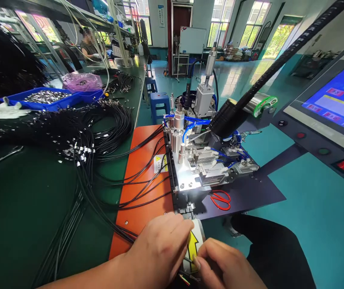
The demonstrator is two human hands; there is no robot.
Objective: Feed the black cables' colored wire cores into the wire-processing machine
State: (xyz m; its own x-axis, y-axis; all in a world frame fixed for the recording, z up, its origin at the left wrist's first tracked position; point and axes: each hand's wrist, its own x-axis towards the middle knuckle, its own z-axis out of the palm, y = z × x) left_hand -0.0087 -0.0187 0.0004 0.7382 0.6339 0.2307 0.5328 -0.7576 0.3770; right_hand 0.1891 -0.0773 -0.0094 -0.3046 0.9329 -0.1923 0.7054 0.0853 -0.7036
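Note:
My left hand (164, 245) is closed around black cables, over the front end of the orange plate (138, 212). Coloured wire ends (185, 278) stick out below it. To its right, my right hand (226, 263) pinches a thin dark cable end between thumb and forefinger. A white plate with a yellow arrow (193, 245) lies between and behind the hands. Beyond them stands a metal machine (202, 160) with blue air tubes. Several black cables (144, 176) run from its left edge across the orange plate to a bundle with silvery connectors (83, 152).
Red-handled scissors (221, 200) lie right of the machine's front. A black flexible arm (259, 86) slants above it. A control screen (340, 100) stands right. Blue trays (47, 105) and a white glove (5, 110) lie left. A person (88, 46) sits at the far bench.

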